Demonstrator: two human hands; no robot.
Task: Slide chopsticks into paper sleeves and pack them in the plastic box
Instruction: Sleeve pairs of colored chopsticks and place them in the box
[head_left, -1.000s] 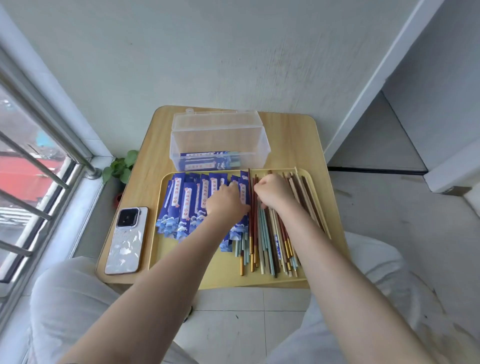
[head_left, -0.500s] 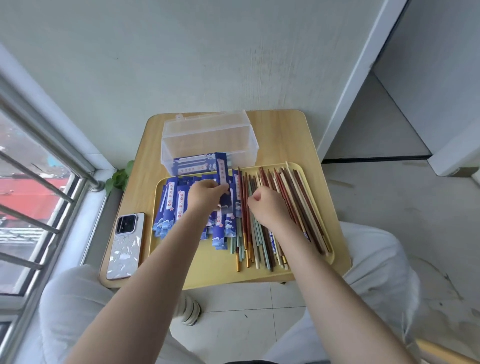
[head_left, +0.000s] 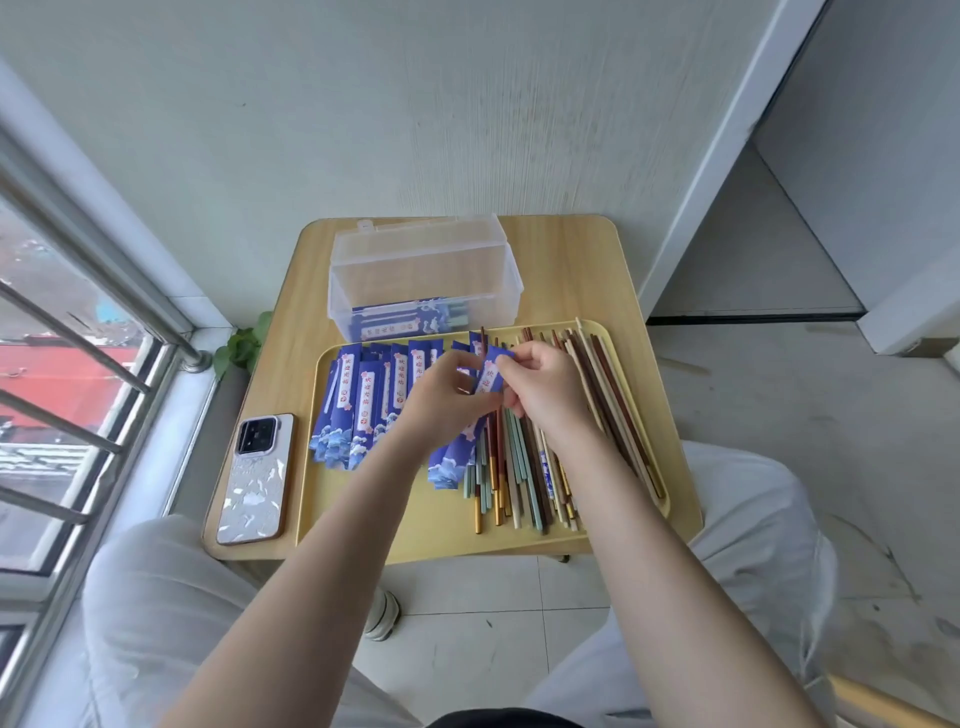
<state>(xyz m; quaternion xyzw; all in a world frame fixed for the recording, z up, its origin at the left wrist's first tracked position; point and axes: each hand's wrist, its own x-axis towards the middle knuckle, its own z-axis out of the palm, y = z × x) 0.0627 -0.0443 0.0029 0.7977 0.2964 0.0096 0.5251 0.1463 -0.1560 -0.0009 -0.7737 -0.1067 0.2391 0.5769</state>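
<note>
I see my left hand (head_left: 439, 397) and right hand (head_left: 545, 387) both pinching one blue printed paper sleeve (head_left: 488, 376) above the yellow plastic tray (head_left: 415, 525). Loose coloured chopsticks (head_left: 524, 467) lie in the tray; clear plastic box (head_left: 423, 275) behind it on the counter (head_left: 571, 270).

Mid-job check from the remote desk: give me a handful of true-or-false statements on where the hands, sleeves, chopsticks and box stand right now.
1. Both hands hold one blue paper sleeve above the yellow tray. True: the left hand and right hand pinch it between them.
2. The clear plastic box is empty. False: some sleeved chopsticks lie at its bottom.
3. The loose chopsticks lie on the right part of the tray, the empty blue sleeves on the left. True.
4. The white-cased phone lies on the tray. False: it lies on the wooden table, left of the tray.
5. The box's lid is closed. False: it stands open.
</note>
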